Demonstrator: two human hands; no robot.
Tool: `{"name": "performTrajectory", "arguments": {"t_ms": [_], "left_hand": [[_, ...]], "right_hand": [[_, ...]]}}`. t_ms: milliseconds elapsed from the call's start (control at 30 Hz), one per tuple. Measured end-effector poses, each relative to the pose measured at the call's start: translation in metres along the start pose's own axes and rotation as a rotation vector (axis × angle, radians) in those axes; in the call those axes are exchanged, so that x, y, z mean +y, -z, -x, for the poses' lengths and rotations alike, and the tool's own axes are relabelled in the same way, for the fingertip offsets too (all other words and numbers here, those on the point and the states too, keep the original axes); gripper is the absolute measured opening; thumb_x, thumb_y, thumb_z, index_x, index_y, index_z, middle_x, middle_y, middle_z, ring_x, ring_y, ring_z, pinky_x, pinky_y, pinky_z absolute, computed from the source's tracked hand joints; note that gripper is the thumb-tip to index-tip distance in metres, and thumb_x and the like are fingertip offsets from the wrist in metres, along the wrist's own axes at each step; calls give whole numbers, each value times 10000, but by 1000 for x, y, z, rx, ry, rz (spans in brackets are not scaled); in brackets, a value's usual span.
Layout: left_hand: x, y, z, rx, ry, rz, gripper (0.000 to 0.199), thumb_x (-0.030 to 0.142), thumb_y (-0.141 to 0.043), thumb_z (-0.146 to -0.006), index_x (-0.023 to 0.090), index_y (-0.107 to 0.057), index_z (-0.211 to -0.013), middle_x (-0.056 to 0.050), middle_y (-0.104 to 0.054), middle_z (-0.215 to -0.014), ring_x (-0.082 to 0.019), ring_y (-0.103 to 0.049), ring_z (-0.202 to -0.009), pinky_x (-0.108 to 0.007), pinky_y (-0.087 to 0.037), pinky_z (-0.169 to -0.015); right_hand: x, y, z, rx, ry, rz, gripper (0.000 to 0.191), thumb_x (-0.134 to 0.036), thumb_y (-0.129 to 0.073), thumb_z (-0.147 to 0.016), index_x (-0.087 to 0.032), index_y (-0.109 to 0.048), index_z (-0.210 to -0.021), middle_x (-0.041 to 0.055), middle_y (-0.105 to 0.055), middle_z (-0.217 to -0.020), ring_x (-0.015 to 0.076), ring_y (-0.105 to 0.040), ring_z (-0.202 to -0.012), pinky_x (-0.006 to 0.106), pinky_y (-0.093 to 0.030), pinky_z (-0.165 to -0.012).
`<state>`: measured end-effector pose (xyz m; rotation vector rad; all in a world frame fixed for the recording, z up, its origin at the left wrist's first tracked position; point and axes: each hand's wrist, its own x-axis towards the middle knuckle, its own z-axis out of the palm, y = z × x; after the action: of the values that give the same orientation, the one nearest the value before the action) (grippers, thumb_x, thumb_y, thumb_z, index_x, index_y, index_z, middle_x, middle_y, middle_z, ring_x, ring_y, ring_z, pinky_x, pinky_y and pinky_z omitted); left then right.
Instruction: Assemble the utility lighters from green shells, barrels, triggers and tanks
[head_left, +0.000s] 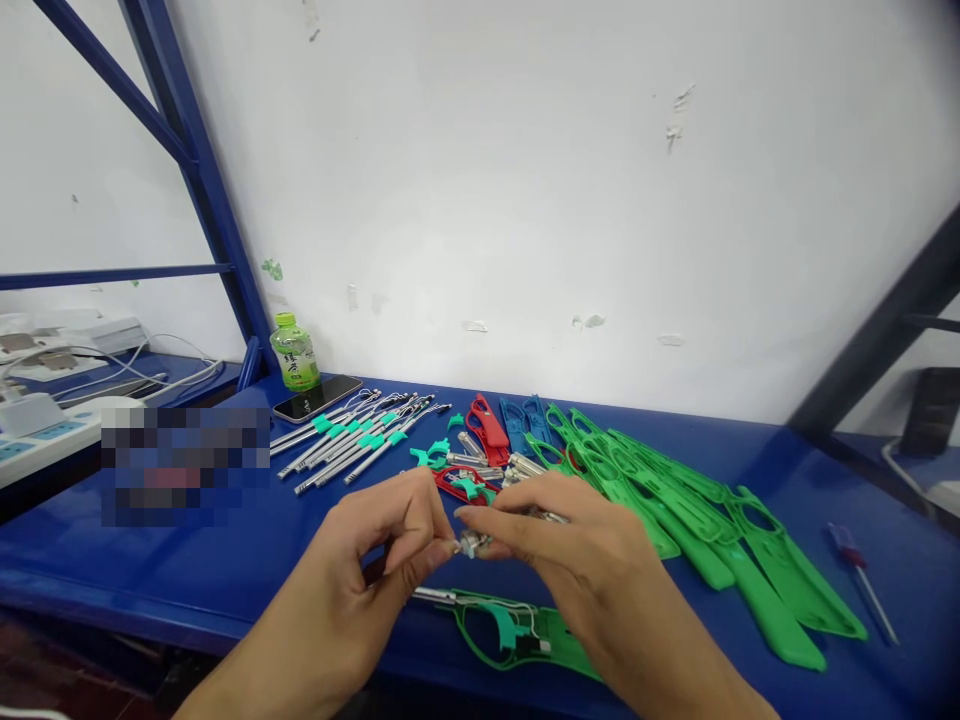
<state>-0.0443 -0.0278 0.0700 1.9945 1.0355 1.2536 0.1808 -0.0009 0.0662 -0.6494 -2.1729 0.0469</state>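
Note:
Above the front of the blue table, my two hands meet fingertip to fingertip. My left hand (386, 545) is closed in a pinch at the end of a small silvery part (474, 543); what its fingertips grip is too small to make out. My right hand (574, 545) is closed around that silvery part, covering most of it. Below the hands lies a green plastic half-shell (487, 655) with an oval opening, a teal clip (504, 627) and thin wires in it. A silver rod (435, 595) reaches out from its left end, and my right wrist covers its right side.
Behind my hands lie silver rods (337, 450) with teal clips, loose silvery parts (472, 460), a red shell (487, 430) and blue shells (525, 425). Green shells (675, 500) pile up to the right, near a screwdriver (862, 580). A bottle (295, 355) and phone (319, 398) stand back left.

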Motion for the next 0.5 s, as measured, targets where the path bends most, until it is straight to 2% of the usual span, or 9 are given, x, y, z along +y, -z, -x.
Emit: {"name": "performTrajectory", "arguments": {"t_ms": [233,500], "left_hand": [[-2,0,0,-40,-2,-52,439,230,-506,-1090,241,-263,-725,25,-504,-731,-144,-465,-670,-267,-385,-602],[-7,3,-1,-68,-55,-70,446,162,-499,-1073,224,-237,-718,35,-537,-742,-114,-483,-672,-245,-367,-607]], "right_hand": [[1,-1,3,-4,-9,28,438,-3,-503,-1078,-258,-854,-1140,12,-855,-1026,156,-789,-870,295,-554,-782],[3,-3,4,-24,-14,-10,399,-34,-527,-1099,-264,-848,-1152,11,-849,-1032,162,-774,-893,312,-511,-810]]}}
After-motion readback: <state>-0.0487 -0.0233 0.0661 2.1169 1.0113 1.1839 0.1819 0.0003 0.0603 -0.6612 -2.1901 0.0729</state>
